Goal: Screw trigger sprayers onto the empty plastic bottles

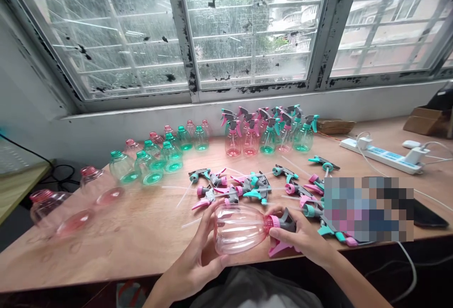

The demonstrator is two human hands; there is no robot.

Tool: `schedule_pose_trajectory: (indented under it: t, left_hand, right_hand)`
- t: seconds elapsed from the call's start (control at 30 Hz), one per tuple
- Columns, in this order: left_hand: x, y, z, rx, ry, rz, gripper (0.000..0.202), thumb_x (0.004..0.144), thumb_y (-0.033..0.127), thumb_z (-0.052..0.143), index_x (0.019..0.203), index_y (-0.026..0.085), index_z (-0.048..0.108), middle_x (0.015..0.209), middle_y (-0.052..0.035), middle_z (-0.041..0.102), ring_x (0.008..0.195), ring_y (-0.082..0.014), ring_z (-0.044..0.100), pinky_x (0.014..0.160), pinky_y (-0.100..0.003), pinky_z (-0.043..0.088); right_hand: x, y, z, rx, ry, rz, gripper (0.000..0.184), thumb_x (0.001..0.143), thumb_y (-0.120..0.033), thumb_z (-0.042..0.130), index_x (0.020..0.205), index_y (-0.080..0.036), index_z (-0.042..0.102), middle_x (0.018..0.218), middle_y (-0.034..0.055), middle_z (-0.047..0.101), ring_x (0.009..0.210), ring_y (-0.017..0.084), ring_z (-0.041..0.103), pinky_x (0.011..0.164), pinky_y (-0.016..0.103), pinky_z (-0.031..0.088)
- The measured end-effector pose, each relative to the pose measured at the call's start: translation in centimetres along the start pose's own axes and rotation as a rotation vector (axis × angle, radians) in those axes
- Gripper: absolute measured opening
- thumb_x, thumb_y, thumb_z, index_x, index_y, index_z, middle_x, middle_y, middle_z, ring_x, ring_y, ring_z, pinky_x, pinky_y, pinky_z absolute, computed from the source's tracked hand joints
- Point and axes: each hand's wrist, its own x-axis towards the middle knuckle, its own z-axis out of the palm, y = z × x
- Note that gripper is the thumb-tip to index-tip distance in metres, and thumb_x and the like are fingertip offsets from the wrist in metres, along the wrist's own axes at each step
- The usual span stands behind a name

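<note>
A clear pink spray bottle (239, 228) lies on its side in the air above the table's front edge, its neck to the right. My left hand (200, 251) is closed around its base end. At the neck, my right hand (300, 237) grips the pink collar and grey body of the trigger sprayer (279, 223), whose pink trigger points down. Whether the collar is fully seated on the neck I cannot tell. Just beyond the bottle lies a loose pile of pink and teal trigger sprayers (256, 187) with thin clear tubes.
Open pink and green bottles (152, 166) stand at the left. Several bottles with sprayers (250, 138) stand by the window wall. A white power strip (382, 154), cables, a cardboard box (423, 120) and a dark flat device (430, 213) occupy the right. Part of the right side is blurred out.
</note>
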Motion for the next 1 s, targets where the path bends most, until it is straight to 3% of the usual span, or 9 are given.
schedule_pose_trajectory:
  t: [0.13, 0.43, 0.57, 0.63, 0.8, 1.0]
  left_hand:
    - [0.3, 0.55, 0.21, -0.04, -0.025, 0.035, 0.085, 0.101, 0.038, 0.063, 0.165, 0.04, 0.006, 0.176, -0.0058, 0.015, 0.161, -0.0325, -0.012, 0.124, -0.049, 0.036]
    - [0.32, 0.4, 0.02, 0.036, 0.003, 0.025, 0.082, 0.1, 0.035, 0.063, 0.164, 0.04, 0.012, 0.175, -0.0063, 0.013, 0.162, -0.0348, 0.002, 0.126, -0.05, 0.032]
    - [0.43, 0.45, 0.13, -0.015, -0.003, 0.029, 0.082, 0.1, 0.035, 0.064, 0.164, 0.04, 0.012, 0.175, -0.0074, 0.012, 0.159, -0.0364, 0.02, 0.121, -0.048, 0.039]
    - [0.47, 0.48, 0.17, -0.026, -0.003, 0.028, 0.084, 0.1, 0.035, 0.065, 0.164, 0.041, 0.011, 0.175, -0.0071, 0.011, 0.158, -0.0358, 0.025, 0.122, -0.047, 0.039]
    - [0.41, 0.35, 0.11, 0.029, 0.02, 0.017, 0.079, 0.099, 0.034, 0.066, 0.162, 0.041, 0.018, 0.175, -0.0068, 0.009, 0.159, -0.0364, 0.021, 0.126, -0.049, 0.03]
    - [0.43, 0.5, 0.21, 0.018, 0.015, 0.022, 0.078, 0.1, 0.036, 0.065, 0.162, 0.042, 0.017, 0.175, -0.0068, 0.011, 0.156, -0.0363, 0.028, 0.121, -0.047, 0.039]
  right_hand:
    - [0.16, 0.16, -0.16, -0.016, -0.034, -0.008, 0.032, 0.087, -0.049, 0.078, 0.105, -0.025, 0.069, 0.087, 0.0016, 0.069, 0.083, 0.027, 0.068, 0.075, 0.035, 0.056]
    - [0.06, 0.39, -0.19, -0.026, 0.001, -0.017, 0.03, 0.086, -0.046, 0.079, 0.106, -0.026, 0.071, 0.097, 0.0028, 0.07, 0.096, 0.029, 0.067, 0.078, 0.034, 0.055]
    - [0.13, 0.5, -0.31, -0.07, 0.017, -0.045, 0.028, 0.087, -0.045, 0.079, 0.106, -0.026, 0.071, 0.103, 0.0036, 0.069, 0.107, 0.031, 0.063, 0.093, 0.038, 0.051]
    - [0.13, 0.51, -0.3, -0.055, 0.003, -0.042, 0.028, 0.088, -0.045, 0.078, 0.108, -0.026, 0.07, 0.103, 0.0036, 0.069, 0.107, 0.031, 0.063, 0.092, 0.037, 0.051]
    - [0.15, 0.51, -0.17, -0.012, -0.031, -0.029, 0.029, 0.09, -0.045, 0.077, 0.11, -0.025, 0.069, 0.098, 0.003, 0.069, 0.099, 0.029, 0.066, 0.085, 0.036, 0.053]
    - [0.08, 0.48, -0.2, -0.09, 0.015, -0.058, 0.03, 0.088, -0.047, 0.078, 0.109, -0.026, 0.072, 0.105, 0.0046, 0.07, 0.107, 0.032, 0.064, 0.097, 0.042, 0.05]
